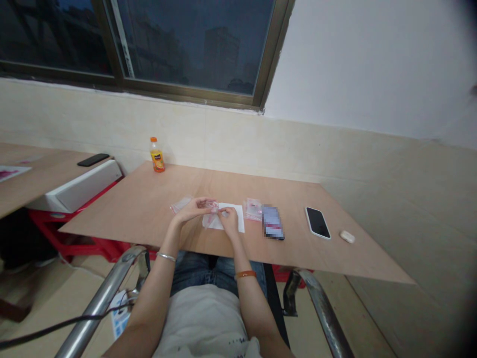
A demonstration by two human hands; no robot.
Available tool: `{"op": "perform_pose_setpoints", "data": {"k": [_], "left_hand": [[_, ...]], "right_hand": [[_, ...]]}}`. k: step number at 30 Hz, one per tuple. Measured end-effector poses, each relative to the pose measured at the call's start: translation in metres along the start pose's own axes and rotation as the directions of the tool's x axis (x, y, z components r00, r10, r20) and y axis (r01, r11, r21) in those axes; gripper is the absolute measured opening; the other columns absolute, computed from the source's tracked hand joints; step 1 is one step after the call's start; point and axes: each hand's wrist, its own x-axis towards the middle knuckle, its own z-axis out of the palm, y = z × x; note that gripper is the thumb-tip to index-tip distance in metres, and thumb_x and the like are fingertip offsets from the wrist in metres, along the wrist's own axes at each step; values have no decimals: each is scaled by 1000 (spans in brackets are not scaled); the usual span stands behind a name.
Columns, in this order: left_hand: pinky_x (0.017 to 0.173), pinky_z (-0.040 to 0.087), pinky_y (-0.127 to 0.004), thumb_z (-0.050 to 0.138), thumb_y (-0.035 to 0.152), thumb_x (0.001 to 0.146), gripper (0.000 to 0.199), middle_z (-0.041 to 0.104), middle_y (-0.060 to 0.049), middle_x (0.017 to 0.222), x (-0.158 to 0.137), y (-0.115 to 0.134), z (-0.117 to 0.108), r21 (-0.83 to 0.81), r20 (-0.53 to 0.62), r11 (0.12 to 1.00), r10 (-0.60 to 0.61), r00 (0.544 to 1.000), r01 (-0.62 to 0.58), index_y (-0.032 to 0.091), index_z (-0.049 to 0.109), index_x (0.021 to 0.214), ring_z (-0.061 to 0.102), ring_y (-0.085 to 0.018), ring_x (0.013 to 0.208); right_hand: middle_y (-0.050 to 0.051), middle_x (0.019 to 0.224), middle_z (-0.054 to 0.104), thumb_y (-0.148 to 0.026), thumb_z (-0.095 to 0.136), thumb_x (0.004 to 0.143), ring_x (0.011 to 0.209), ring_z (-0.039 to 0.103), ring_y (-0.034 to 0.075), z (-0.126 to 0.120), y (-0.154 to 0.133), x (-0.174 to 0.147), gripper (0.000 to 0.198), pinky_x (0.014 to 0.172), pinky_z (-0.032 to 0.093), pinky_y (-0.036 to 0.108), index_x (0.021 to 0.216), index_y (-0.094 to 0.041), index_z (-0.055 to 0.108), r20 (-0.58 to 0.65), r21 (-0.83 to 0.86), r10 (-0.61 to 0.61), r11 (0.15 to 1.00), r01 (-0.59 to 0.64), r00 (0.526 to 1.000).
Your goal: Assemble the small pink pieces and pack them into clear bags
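Over a white sheet of paper [235,219], my left hand [191,209] pinches a small clear plastic bag [212,205] with something pinkish in it, too small to make out. The fingertips of my right hand [229,220] are closed on the bag's near right edge. Left of my left hand lies a clear plastic packet [181,204], partly hidden by the fingers. Just right of the paper is a small pile of clear packets with pink edges [254,209].
A lit phone [273,222] lies beside the packets. Farther right are a white-framed phone [318,222] and a white earbud case [347,236]. An orange drink bottle [157,156] stands at the back left. Metal armrests [324,308] flank me below the wooden table [238,181].
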Motion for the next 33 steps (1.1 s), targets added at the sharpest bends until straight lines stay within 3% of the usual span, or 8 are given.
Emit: {"op": "perform_pose_setpoints", "data": {"k": [12,18,25,33], "left_hand": [[92,43,-36,76,21,56,46,65,-11,106,-1,2,1,4,2,1000,3,1000,-3,12,64,100,61,-19,94],[93,43,-37,76,21,55,48,65,-11,106,1,-1,2,41,5,999,15,1000,-16,12,63,100,60,-19,95],[93,42,-38,75,21,57,47,64,-10,108,4,-5,1,71,30,997,37,999,-39,12,62,102,59,-19,97],[91,43,-36,74,20,58,47,64,-10,108,2,-2,1,82,41,996,35,999,-38,12,62,103,58,-19,97]], "right_hand": [[6,82,64,-30,60,68,76,59,17,-31,-52,7,17,67,47,28,74,-15,63,-116,412,29,911,22,993],[7,91,63,-30,62,70,90,56,18,-39,-69,5,13,81,44,32,71,-17,64,-84,331,-125,932,146,989],[5,90,61,-24,61,73,97,53,17,-37,-71,1,7,85,41,30,73,-20,66,-32,296,-243,924,242,969],[5,95,60,-23,61,74,98,53,17,-35,-66,1,7,90,39,31,74,-20,67,-12,273,-253,930,246,967]]}}
